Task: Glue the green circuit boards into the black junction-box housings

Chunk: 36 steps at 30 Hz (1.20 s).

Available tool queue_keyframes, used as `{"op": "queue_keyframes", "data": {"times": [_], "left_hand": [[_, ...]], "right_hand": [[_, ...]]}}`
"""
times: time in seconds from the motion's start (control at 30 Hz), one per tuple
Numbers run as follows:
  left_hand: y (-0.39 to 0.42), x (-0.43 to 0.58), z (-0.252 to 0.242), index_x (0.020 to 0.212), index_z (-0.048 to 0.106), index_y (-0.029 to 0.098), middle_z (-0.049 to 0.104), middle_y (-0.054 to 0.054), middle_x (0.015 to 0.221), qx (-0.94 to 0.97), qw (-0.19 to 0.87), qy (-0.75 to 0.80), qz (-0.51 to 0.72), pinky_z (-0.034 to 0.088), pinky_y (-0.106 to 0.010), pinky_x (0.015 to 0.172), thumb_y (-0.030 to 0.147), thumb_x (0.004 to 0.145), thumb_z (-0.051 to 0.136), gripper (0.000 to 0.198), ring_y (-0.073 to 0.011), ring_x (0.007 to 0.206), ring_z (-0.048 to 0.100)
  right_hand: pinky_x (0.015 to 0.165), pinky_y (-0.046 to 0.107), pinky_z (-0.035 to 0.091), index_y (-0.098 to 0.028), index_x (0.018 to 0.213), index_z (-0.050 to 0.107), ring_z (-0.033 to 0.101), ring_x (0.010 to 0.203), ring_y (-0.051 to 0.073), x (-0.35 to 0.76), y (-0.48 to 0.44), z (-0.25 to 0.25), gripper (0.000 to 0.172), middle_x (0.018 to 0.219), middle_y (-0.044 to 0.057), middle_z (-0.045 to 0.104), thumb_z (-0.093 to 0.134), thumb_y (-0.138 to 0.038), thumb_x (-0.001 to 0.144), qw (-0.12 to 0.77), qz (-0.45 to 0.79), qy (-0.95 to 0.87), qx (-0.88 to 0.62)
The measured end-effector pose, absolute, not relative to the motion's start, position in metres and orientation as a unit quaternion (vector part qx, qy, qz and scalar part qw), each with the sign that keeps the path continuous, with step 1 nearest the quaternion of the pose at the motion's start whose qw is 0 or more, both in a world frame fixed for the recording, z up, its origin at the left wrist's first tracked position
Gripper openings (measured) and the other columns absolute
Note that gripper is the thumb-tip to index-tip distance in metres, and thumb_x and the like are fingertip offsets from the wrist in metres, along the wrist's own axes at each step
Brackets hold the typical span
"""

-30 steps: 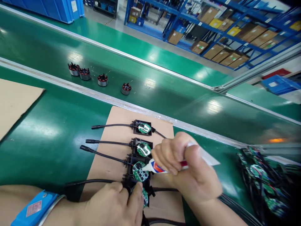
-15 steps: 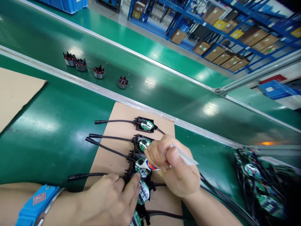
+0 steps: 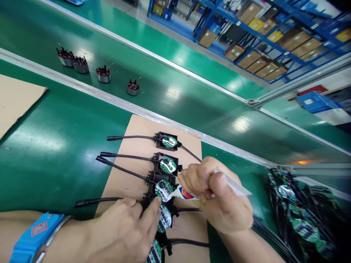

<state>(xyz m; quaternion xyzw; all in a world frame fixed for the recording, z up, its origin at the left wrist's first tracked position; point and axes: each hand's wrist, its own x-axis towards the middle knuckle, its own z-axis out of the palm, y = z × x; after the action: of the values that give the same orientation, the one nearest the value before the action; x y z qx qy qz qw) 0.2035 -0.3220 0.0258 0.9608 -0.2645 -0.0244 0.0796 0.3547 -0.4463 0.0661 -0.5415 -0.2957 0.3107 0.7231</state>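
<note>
A tube of glue, white with blue and orange-red markings, is squeezed in my right hand. Its nozzle points left and touches or nearly touches the third round green circuit board, which carries a white bead. My left hand lies low over the row, its index fingertip at that board's lower edge. Its fingers are bent against the black plastic box; the thumb is partly hidden. Farther up, two boxed boards bear white squiggles. Nearer boards are partly covered by my left hand.
Brown cardboard lies under the row, with black cables sticking out both sides. Several copper-wound stators stand beyond the metal rail. Wired boards are heaped at right. Another cardboard sheet lies left.
My right hand has drawn the tube slightly right and its nozzle downward across the third board, where a white bead now shows. My left hand stays nearly in place. The view has shifted slightly.
</note>
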Motion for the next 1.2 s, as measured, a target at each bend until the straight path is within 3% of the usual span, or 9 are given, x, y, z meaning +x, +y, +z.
{"op": "queue_keyframes", "data": {"times": [0.3, 0.5, 0.73, 1.0, 1.2], "left_hand": [[-0.324, 0.202, 0.023, 0.132, 0.051, 0.004, 0.050, -0.023, 0.134, 0.963, 0.087, -0.252, -0.034, 0.054, -0.037, 0.056, 0.018, 0.090, 0.040, 0.046, -0.0249, 0.071, 0.068], [-0.322, 0.203, 0.024, 0.132, 0.049, 0.001, 0.052, -0.024, 0.133, 0.961, 0.081, -0.265, -0.019, 0.052, -0.035, 0.051, 0.016, 0.090, 0.039, 0.046, -0.0221, 0.065, 0.066], [-0.323, 0.191, 0.036, 0.120, 0.061, 0.008, 0.061, -0.018, 0.124, 0.935, 0.076, -0.343, 0.053, 0.048, -0.028, 0.045, 0.015, 0.087, 0.046, 0.037, -0.0169, 0.058, 0.062], [-0.329, 0.184, 0.035, 0.116, 0.063, 0.008, 0.064, -0.019, 0.118, 0.933, 0.084, -0.348, 0.046, 0.045, -0.028, 0.041, 0.017, 0.082, 0.054, 0.036, -0.0173, 0.057, 0.061], [-0.330, 0.181, 0.031, 0.115, 0.064, 0.008, 0.063, -0.020, 0.120, 0.929, 0.087, -0.357, 0.051, 0.043, -0.029, 0.039, 0.019, 0.085, 0.050, 0.035, -0.0189, 0.057, 0.062]], "right_hand": [[0.043, 0.025, 0.020, -0.021, 0.068, 0.046, 0.023, 0.042, 0.008, 0.361, -0.434, 0.061, 0.032, 0.053, -0.006, 0.027, 0.049, -0.041, 0.092, 0.730, 0.297, -0.303, -0.536], [0.043, 0.026, 0.020, -0.021, 0.068, 0.045, 0.024, 0.042, 0.008, 0.360, -0.440, 0.062, 0.031, 0.052, -0.006, 0.027, 0.049, -0.040, 0.092, 0.725, 0.289, -0.315, -0.540], [0.046, 0.027, 0.024, -0.021, 0.069, 0.045, 0.025, 0.043, 0.008, 0.336, -0.457, 0.083, 0.036, 0.052, -0.006, 0.028, 0.047, -0.048, 0.094, 0.726, 0.322, -0.281, -0.539], [0.046, 0.025, 0.019, -0.021, 0.073, 0.045, 0.022, 0.045, 0.008, 0.308, -0.447, 0.053, 0.032, 0.055, -0.006, 0.027, 0.044, -0.045, 0.095, 0.741, 0.368, -0.286, -0.483], [0.046, 0.025, 0.019, -0.020, 0.074, 0.047, 0.024, 0.046, 0.008, 0.308, -0.447, 0.052, 0.029, 0.055, -0.006, 0.028, 0.045, -0.040, 0.095, 0.738, 0.359, -0.294, -0.490]]}}
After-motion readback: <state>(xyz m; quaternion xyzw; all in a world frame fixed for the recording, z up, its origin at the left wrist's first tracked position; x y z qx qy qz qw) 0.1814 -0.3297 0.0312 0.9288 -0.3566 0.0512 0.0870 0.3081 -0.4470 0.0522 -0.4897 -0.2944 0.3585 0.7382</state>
